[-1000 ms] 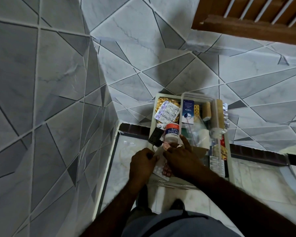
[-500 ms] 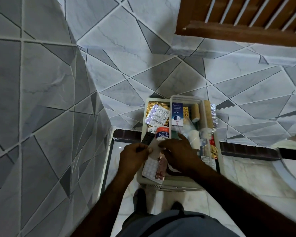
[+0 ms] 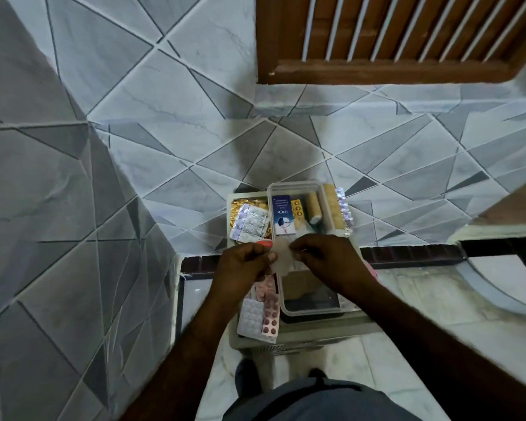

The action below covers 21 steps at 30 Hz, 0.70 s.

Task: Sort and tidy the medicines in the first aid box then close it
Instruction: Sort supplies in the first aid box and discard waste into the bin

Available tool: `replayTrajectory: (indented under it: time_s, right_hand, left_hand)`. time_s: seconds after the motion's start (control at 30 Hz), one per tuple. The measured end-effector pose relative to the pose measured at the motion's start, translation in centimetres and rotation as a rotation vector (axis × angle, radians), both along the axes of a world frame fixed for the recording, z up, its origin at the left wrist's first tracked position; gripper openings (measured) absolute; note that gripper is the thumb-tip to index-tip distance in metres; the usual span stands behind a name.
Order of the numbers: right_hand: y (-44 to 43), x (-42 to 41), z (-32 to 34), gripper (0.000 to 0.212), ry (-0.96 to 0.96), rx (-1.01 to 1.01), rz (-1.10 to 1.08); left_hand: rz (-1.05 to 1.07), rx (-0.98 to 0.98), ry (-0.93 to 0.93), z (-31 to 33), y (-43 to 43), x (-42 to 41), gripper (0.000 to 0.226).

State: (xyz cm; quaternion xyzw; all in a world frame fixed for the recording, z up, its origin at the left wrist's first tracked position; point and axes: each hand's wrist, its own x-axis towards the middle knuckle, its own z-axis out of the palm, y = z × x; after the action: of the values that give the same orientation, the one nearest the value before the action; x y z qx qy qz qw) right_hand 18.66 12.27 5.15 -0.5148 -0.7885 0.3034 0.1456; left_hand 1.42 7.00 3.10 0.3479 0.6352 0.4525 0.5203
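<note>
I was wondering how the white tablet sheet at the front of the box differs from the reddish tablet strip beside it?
The white tablet sheet holds pale tablets in several columns; the reddish tablet strip holds brownish-red ones in two. The sheet is wider, the strip narrower. The strip lies over the sheet's right edge. Both are blister packs in the first aid box.

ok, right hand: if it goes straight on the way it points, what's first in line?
The right hand points at the left hand, across the pale piece that both pinch. It would probably meet that hand first, though depth is unclear.
</note>
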Motion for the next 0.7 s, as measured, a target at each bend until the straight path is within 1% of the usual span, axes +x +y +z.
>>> replayTrajectory:
  time_s: [0.1,0.23,0.4,0.47,0.6,0.7]
  right_hand:
    - [0.0,1.3,0.7,0.021,0.065,-0.037,-0.121]
    - [-0.1,3.3,0.8,0.021,0.255,-0.099,-0.270]
    - [0.1,6.0,0.3,0.026,0.407,-0.141,-0.418]
    - [0.3,7.3,0.2,0.026,0.455,-0.155,-0.465]
    - [1.5,9.8,-0.2,0.032,0.546,-0.204,-0.536]
    - [2.7,11.6,-1.0,0.032,0.542,-0.212,-0.552]
  left_hand:
    - [-0.047,-0.024,-0.070,0.5,1.0,0.7,0.013]
    - [-0.123,-0.005,-0.089,0.8,2.1,2.0,0.010]
    - [-0.198,0.000,-0.106,0.9,3.7,4.5,0.008]
    - [-0.231,0.002,-0.109,1.0,4.3,5.7,0.011]
    - [-0.287,-0.002,-0.064,1.1,5.6,7.9,0.014]
    - [-0.311,-0.006,0.007,0.6,6.5,8.8,0.013]
